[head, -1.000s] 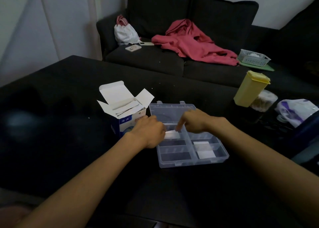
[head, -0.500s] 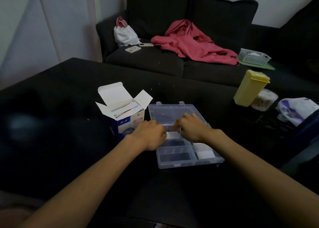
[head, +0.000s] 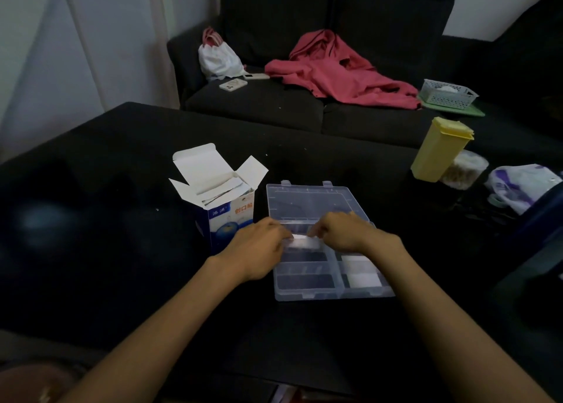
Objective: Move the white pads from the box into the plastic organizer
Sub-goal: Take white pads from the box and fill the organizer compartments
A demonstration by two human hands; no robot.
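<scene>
A white and blue box (head: 227, 210) stands open on the black table, with several white pads (head: 221, 186) sticking out of its top. Right of it lies the clear plastic organizer (head: 307, 293) with its lid open flat behind it. My left hand (head: 259, 251) and my right hand (head: 344, 232) meet over the organizer's upper left compartment, each pinching an end of one white pad (head: 304, 243). More white pads (head: 362, 276) lie in the right-hand compartments. The lower left compartments look dark inside.
A yellow lidded container (head: 438, 149) and a round clear jar (head: 463, 169) stand at the table's right, beside a white and purple bag (head: 521, 186). Behind the table is a dark sofa with a red garment (head: 338, 70), a white bag (head: 219, 56) and a mesh basket (head: 447, 93).
My right hand has shifted left and my left hand has come closer, so both now hold the pad over the upper left compartment. The view has tilted slightly.
</scene>
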